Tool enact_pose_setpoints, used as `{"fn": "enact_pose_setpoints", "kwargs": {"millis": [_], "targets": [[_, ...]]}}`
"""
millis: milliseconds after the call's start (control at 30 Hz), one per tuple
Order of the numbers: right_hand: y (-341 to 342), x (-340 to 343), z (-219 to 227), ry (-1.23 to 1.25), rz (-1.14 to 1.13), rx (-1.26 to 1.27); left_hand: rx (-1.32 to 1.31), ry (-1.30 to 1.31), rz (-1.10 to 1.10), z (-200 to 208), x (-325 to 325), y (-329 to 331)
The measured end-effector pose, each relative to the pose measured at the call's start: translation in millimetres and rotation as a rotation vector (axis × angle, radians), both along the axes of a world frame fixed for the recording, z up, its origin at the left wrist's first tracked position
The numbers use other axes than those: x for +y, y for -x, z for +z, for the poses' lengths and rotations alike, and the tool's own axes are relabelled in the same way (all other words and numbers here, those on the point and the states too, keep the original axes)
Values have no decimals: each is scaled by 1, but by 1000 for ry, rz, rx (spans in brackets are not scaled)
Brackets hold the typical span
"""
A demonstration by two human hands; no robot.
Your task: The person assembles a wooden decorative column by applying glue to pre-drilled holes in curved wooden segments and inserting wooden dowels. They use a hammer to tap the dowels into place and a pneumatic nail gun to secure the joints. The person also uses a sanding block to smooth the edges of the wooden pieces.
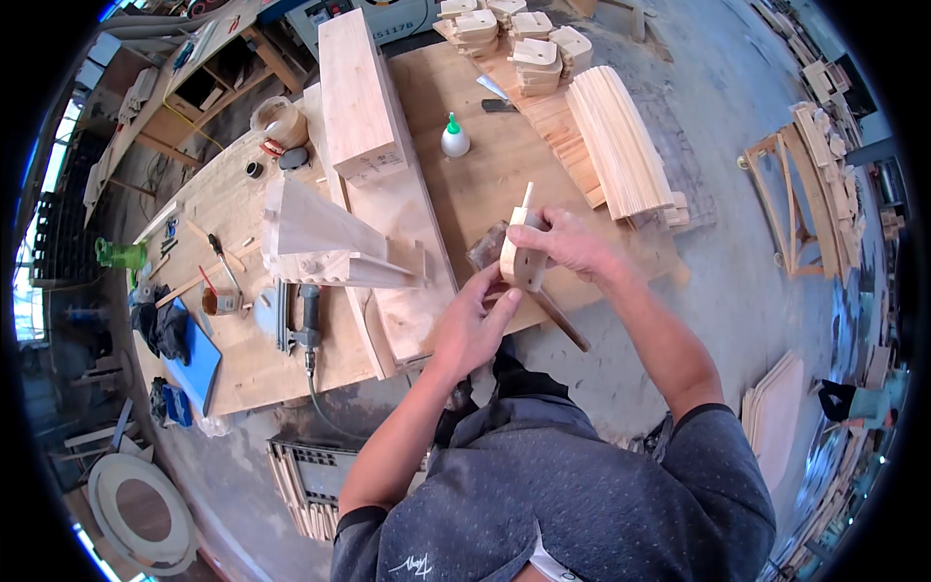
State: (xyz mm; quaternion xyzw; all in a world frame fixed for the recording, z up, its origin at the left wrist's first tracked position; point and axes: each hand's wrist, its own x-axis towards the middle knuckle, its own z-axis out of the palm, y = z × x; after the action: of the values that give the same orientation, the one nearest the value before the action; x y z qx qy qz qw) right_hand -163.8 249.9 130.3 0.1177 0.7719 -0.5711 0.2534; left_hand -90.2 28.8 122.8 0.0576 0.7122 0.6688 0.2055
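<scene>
Over the bench's near edge I hold a small pale wooden block (pixel 527 269) with holes in its face. A thin wooden dowel (pixel 529 194) sticks up from its upper end. My left hand (pixel 475 328) grips the block's lower left side, fingers partly hidden. My right hand (pixel 567 242) closes round the upper part, thumb across it near the dowel. Just behind and below lies a wooden mallet, its head partly covered by my hands and its brown handle (pixel 565 322) pointing toward me. A white squeeze bottle (pixel 455 143) with a green cap stands beyond.
Left of my hands, a jointed wooden piece (pixel 325 238) and a long block (pixel 357 97) rest on a thick board (pixel 407 242). An air tool (pixel 308 320) lies farther left. Right, curved slats (pixel 621 145) are stacked; shaped blocks (pixel 535 58) sit at the back.
</scene>
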Motion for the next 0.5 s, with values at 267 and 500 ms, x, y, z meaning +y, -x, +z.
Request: {"fn": "enact_pose_setpoints", "kwargs": {"millis": [267, 500], "targets": [[-28, 5, 21, 273, 59, -2, -271, -397, 173, -10, -7, -13], [-38, 6, 18, 337, 188, 60, -364, -764, 275, -10, -19, -35]]}}
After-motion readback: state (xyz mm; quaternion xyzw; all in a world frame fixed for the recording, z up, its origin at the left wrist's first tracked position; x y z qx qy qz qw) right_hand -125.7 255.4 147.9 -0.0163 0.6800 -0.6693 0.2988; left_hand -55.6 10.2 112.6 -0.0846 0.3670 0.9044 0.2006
